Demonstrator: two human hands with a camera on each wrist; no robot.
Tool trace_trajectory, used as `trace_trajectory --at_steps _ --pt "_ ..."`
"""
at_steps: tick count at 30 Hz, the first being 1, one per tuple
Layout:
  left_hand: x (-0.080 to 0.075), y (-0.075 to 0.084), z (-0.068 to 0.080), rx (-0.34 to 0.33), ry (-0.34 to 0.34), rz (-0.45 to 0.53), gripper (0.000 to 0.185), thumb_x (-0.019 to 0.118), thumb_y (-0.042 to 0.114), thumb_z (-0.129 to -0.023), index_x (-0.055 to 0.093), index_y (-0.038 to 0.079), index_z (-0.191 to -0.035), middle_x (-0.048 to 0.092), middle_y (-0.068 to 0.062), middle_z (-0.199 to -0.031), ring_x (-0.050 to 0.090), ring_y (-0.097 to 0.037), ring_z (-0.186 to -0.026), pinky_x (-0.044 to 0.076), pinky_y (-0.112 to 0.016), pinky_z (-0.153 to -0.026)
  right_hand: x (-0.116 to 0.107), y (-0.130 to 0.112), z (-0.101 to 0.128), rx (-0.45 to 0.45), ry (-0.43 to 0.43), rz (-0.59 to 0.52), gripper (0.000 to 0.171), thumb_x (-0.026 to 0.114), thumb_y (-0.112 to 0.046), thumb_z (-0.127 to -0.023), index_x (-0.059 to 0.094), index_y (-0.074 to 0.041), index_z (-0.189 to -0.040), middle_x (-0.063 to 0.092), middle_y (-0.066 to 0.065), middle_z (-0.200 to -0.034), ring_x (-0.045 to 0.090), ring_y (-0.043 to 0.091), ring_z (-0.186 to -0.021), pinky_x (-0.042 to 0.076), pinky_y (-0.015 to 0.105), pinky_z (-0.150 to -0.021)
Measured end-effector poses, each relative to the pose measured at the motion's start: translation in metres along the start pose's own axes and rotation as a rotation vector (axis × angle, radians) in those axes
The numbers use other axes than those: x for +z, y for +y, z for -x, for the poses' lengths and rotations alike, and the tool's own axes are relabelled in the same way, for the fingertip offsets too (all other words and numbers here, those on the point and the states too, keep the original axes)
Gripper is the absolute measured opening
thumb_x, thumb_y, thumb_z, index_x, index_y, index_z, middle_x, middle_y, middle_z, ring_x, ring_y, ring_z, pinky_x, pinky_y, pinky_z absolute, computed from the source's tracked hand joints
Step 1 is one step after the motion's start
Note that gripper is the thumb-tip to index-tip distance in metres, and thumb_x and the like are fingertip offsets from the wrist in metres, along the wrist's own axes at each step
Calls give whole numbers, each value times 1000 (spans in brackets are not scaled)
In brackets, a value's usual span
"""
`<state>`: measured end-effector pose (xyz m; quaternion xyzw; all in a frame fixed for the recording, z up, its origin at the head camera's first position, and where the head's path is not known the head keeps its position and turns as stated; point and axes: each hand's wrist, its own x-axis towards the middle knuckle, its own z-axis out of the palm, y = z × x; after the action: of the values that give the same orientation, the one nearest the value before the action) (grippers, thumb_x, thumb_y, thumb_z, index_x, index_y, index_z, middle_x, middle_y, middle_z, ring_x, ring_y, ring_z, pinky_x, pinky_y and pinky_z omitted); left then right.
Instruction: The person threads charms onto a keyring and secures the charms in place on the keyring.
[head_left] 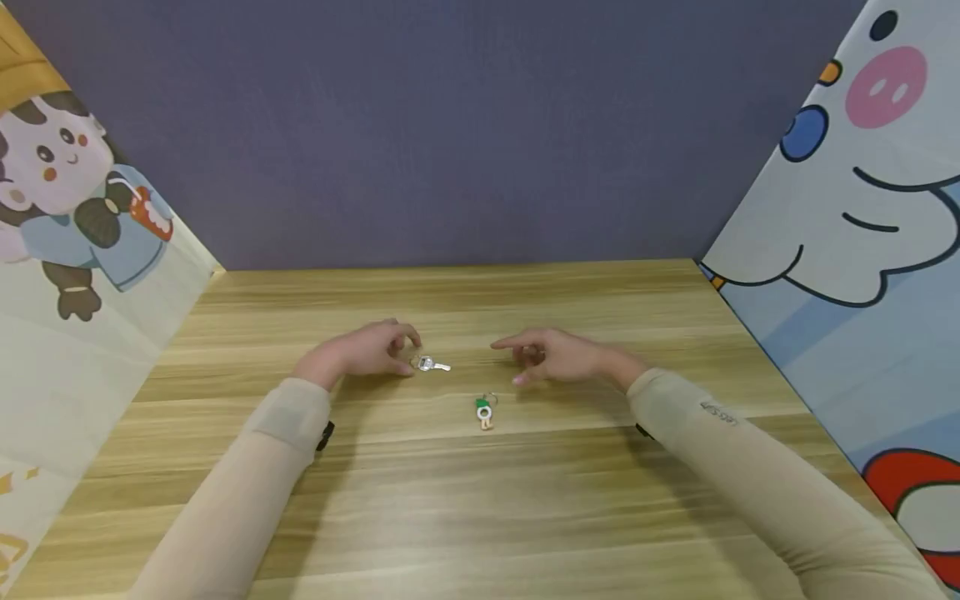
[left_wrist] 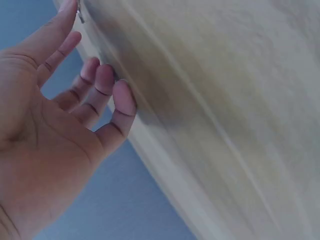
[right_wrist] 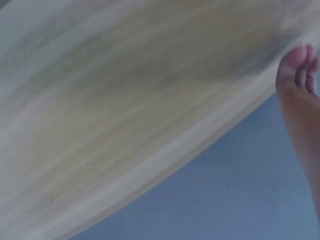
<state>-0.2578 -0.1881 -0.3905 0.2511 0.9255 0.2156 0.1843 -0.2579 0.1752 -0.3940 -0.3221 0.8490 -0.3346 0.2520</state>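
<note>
A silver key with a small ring lies flat on the wooden table, its blade pointing right. Close at its ring end is my left hand, thumb and index finger spread apart; the thumb tip is at the ring, and whether it touches cannot be told. In the left wrist view the left hand has bent, separated fingers, with a sliver of metal by the thumb. My right hand hovers to the right, index finger extended, holding nothing. Nearer me lies a green and white keychain with a thin ring.
The wooden table runs back to a plain purple-blue wall. Cartoon-printed panels stand along both sides, the left panel and the right panel.
</note>
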Motion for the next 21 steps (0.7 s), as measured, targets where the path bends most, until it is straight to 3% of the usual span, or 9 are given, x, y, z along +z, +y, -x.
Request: trace_trajectory --at_steps 6,12,17,21 --pt "1 -6 -6 8 -15 68 45 82 23 -96 64 8 -134 62 -10 -105 55 -20 -94 48 -38 -88 14 1 -11 -28 -1 -5 63 87 -21 -90 64 -21 -149 64 7 -120 54 22 -106 49 35 -93" --pt "7 -12 -8 23 -17 176 44 82 21 -95 63 6 -132 56 -11 -110 51 -25 -104 43 -39 -93 25 2 -17 -34 -33 -8 52 88 -25 -89 73 -23 -138 65 2 -121 55 18 -110 48 33 -98" --pt "9 -16 -10 15 -27 249 41 80 20 -97 62 6 -131 53 -12 -115 47 -27 -110 40 -40 -97 29 3 -20 -26 -67 -31 43 89 -24 -87 78 -25 -129 63 -1 -124 53 17 -120 42 41 -114" --pt "10 -16 -10 -12 -33 251 38 80 22 -97 63 10 -128 53 -13 -122 46 -28 -113 40 -42 -99 32 3 -20 -9 -84 -21 40 90 -26 -86 79 -32 -125 58 -2 -123 48 19 -122 37 46 -115"
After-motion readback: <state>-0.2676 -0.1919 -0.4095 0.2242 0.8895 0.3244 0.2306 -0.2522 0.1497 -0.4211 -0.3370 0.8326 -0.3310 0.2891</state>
